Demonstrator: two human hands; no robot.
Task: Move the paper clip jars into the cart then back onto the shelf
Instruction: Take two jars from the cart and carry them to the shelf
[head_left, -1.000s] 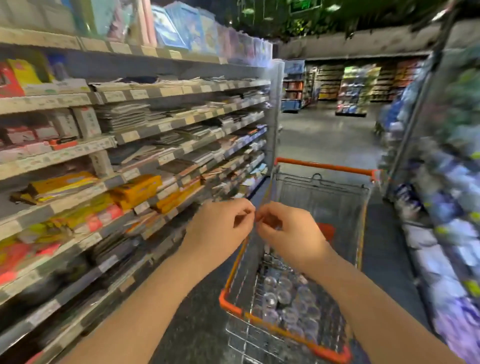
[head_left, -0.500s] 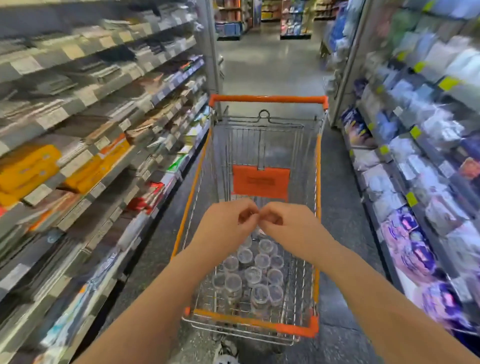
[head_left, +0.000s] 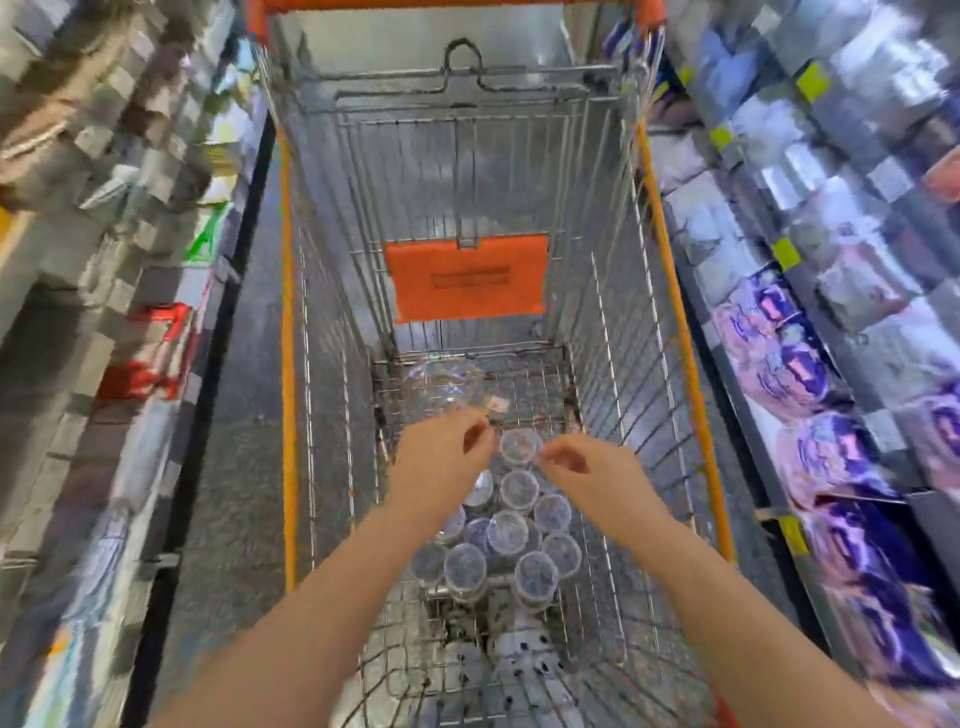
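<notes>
While both my hands hang over the cart (head_left: 285, 312), my left hand (head_left: 441, 462) has its fingers curled in, thumb tip against forefinger, and I see nothing pinched between them. My right hand (head_left: 587, 483) is curled too, a little apart from the left. Its fingertips overlap the rim of the farthest jar, and I cannot tell whether they touch it or hover above it. The paper clip jars (head_left: 506, 532) stand upright in a tight cluster on the cart's wire floor, clear lids up, below and between my wrists. Just beyond them lies a piece of clear plastic (head_left: 441, 387), and an orange flap (head_left: 467, 278) hangs on the far wire wall. Blurred shelves (head_left: 831, 260) run along both sides of the aisle
</notes>
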